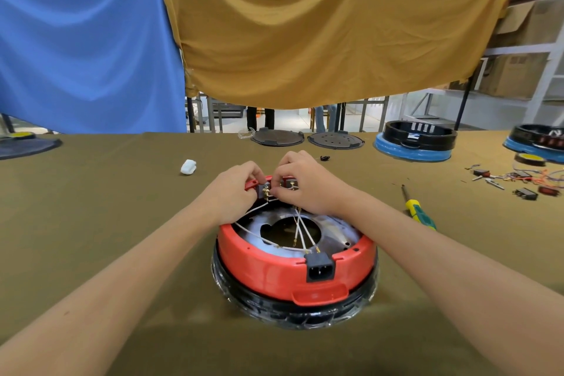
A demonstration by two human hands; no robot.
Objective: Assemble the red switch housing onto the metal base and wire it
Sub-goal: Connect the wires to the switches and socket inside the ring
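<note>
Olive cloth covers the table (pixel 106 223); on it sits the red switch housing (pixel 274 272). At its far rim, left hand (pixel 236 192) and right hand (pixel 305 185) both pinch a grey switch (pixel 265 189), fingers curled, forearms converging; white wires (pixel 300 232) trail nearer.

Your round red plastic housing (pixel 294 268) sits before you on the olive cloth-covered table (pixel 122 223). Yellow-handled screwdriver (pixel 416 209) lies right of it; small white plastic piece (pixel 188 167) behind-left; two dark round plates (pixel 306 138) behind.
</note>
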